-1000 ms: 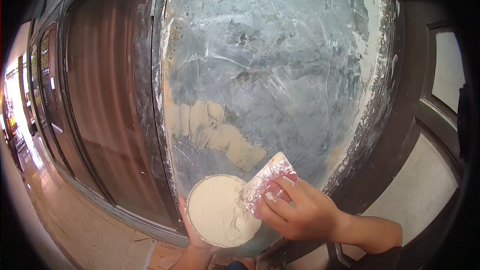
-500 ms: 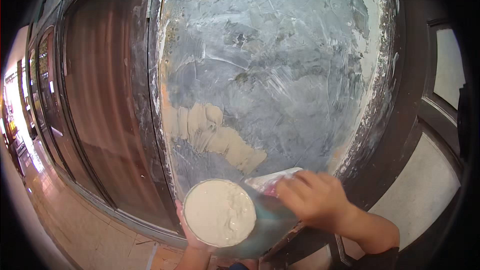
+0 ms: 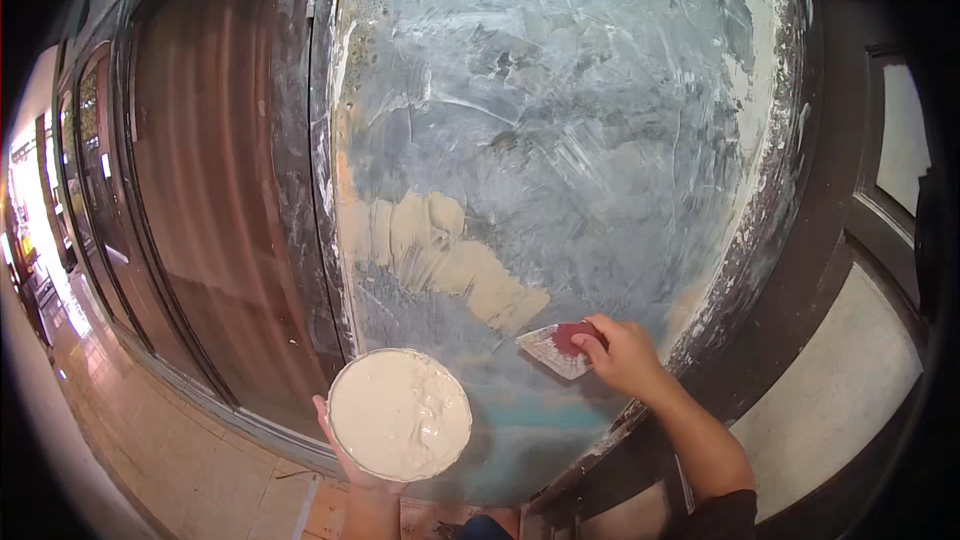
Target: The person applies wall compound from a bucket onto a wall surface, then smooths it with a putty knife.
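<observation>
My left hand (image 3: 345,462) is wrapped round the side and underside of a round tub (image 3: 398,480) of smooth cream-coloured putty (image 3: 390,415), tilted so its top faces me. In my right hand (image 3: 624,358) is a putty knife (image 3: 550,348) with a dark red grip and a wide pale blade smeared with putty. The blade is close to the grey wall (image 3: 600,210); I cannot tell whether it touches. Up and left of the blade, a fresh beige putty patch (image 3: 480,275) runs diagonally down the wall from its left edge.
A dark wooden frame with a curtained glass pane (image 3: 200,190) borders the wall on the left. Dark panelled woodwork (image 3: 840,360) with pale insets stands at the right. Tiled floor (image 3: 170,440) shows at the lower left, leading toward a bright opening.
The putty knife has moved from just beside the tub, slightly right and up, its blade now turned toward the wall. The tub has shifted left, away from it.
</observation>
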Motion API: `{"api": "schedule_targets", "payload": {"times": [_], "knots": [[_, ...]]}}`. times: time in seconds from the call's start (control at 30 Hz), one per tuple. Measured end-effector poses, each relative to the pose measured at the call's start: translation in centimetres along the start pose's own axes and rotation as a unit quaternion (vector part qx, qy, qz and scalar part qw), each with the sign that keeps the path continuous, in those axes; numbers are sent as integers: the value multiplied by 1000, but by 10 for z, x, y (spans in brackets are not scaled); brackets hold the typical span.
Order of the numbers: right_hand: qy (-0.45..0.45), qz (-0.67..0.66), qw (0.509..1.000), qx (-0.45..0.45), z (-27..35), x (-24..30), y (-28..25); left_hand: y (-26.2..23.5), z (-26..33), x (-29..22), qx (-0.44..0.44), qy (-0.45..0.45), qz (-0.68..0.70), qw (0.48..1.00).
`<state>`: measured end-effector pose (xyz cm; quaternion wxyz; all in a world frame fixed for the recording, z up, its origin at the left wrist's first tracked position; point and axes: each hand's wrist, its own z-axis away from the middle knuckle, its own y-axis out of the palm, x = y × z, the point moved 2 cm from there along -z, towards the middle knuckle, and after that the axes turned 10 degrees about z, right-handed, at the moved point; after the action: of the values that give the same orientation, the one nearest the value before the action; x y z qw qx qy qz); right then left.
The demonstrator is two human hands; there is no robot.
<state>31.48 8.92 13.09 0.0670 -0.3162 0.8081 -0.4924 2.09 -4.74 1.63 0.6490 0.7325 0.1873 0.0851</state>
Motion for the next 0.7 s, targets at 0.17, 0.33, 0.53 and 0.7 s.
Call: {"api": "schedule_targets", "payload": {"times": [0.17,0.33,0.53,0.7], "knots": [[-7,1,1000,-17,-2,-3,29,-2,2,-5,-16,3,4,1000],[14,79,997,-16,-4,-5,41,-4,3,-11,-13,16,9,1000],[6,4,998,-67,-4,-9,39,-5,4,-13,-6,20,3,1000],[20,48,997,-58,-3,-7,48,-5,4,-14,-10,8,6,1000]]}}
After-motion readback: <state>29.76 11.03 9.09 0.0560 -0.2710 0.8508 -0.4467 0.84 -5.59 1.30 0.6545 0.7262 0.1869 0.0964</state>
